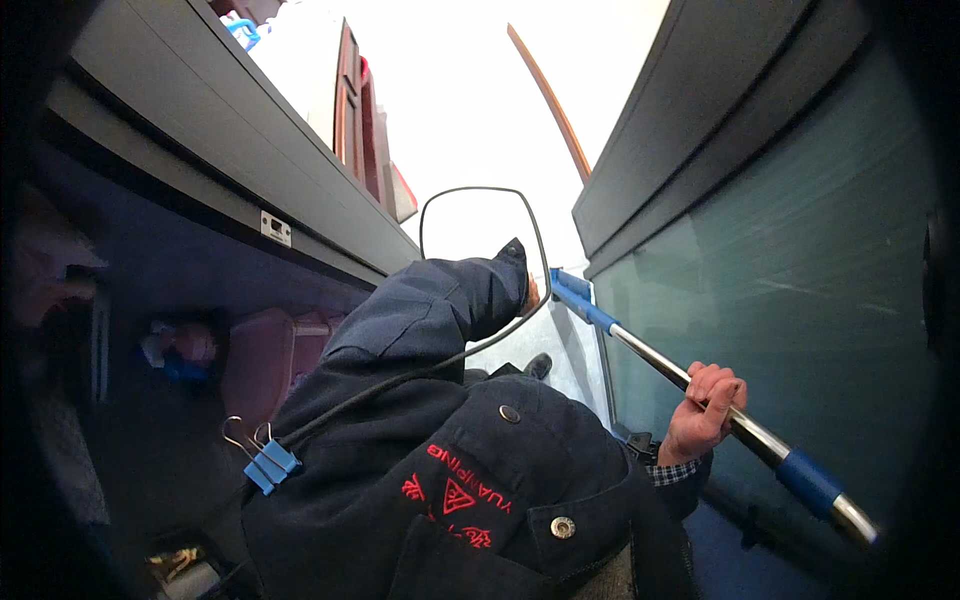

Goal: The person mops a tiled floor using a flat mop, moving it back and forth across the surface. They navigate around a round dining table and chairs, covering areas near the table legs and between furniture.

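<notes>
My right hand (702, 412) is closed around the silver pole of a long-handled squeegee (655, 358), with a blue sleeve on the pole below the hand. The pole slants up and left to a blue head (573, 287) beside the lower edge of a streaked glass panel (800, 290). From the dark jacket sleeve, only a sliver of my left hand (533, 293) shows, close to the blue head. Its fingers are mostly hidden by the cuff, so its grip is unclear. A black cable (425, 368) loops in front of my left arm from a blue binder clip (271, 466).
A dark grey frame with a metal latch plate (276, 228) runs along the left. Beyond it stand a pink container (262, 360) and other dim items. A brown wooden strip (550, 100) and a brown door (347, 105) show at the bright far side. My shoe (539, 366) is below.
</notes>
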Motion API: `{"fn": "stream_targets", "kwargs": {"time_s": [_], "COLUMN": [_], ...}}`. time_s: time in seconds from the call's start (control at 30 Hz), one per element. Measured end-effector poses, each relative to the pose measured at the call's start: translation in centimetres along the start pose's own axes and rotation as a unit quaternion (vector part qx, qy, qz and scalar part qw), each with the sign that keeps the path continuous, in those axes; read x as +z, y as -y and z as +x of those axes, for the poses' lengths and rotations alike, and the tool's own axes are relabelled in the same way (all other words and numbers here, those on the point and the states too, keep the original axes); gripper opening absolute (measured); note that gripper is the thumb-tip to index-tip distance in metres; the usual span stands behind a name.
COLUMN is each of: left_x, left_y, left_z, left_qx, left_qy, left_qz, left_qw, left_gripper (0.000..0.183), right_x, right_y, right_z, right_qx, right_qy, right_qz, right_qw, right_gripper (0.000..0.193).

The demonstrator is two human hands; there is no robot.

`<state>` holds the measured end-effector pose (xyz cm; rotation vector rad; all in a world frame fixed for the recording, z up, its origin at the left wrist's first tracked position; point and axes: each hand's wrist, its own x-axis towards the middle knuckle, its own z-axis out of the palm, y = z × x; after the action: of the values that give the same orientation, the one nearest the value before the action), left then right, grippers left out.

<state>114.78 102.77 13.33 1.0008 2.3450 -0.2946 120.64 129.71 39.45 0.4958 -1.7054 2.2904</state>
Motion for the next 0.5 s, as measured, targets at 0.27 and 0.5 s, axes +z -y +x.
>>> {"fn": "stream_targets", "kwargs": {"time_s": [0.27, 0.5], "left_x": [-2.5, -3.3], "left_y": [2.4, 4.0], "left_z": [0.2, 0.0], "left_qx": [-0.164, -0.240], "left_qy": [-0.044, -0.145], "left_qz": [-0.279, -0.810], "left_qw": [0.945, 0.515], "left_gripper": [0.019, 0.021], "right_x": [0.8, 5.2], "right_y": [-3.9, -7.8], "right_z": [9.9, 17.6], "right_qx": [-0.017, 0.113], "right_qy": [0.168, 0.156], "right_qz": [0.075, -0.047], "right_qw": [0.983, 0.980], "right_gripper": [0.019, 0.022]}}
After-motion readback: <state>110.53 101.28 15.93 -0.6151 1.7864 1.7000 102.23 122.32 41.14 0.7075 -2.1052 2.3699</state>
